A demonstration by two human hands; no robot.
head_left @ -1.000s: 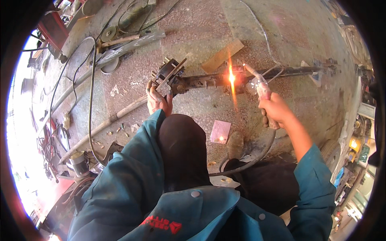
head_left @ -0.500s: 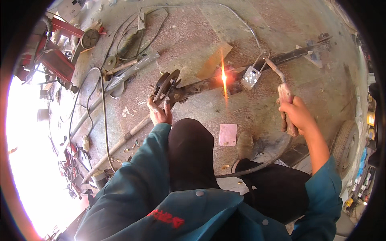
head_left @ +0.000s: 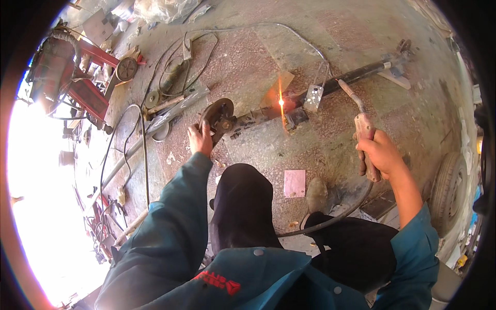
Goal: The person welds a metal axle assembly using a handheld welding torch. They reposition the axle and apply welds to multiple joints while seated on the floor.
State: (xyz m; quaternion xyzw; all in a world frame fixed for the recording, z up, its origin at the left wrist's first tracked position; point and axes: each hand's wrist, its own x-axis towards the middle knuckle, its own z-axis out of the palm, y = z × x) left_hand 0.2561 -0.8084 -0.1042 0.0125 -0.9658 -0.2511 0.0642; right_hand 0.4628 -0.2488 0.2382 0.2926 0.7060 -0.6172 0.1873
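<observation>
In the head view, the person's left hand [head_left: 200,140] holds the edge of a round metal disc [head_left: 217,108], its thumb on the near face and the other fingers partly hidden. The disc sits at the left end of a long dark metal beam [head_left: 364,73], which slants across the floor [head_left: 248,181] toward the upper right. The right hand [head_left: 381,155] is closed around the worn reddish handle of a torch [head_left: 363,125]; its bent neck points up and left, the tip close to the beam and well apart from a bright spot [head_left: 281,102] glowing there (flare blurs the metal around it).

Between that glow and the torch tip, a pale, spotted plate [head_left: 313,98] rests against the beam, with a thin cable [head_left: 279,25] running off from it. A small dark bracket [head_left: 296,118] juts from the beam's near side. Nearer the person lies a pink square plate [head_left: 294,184]. A thick dark hose [head_left: 333,221] curves below the right hand. A tyre [head_left: 443,194] stands at the far right, and a red frame [head_left: 90,101] at the upper left.
</observation>
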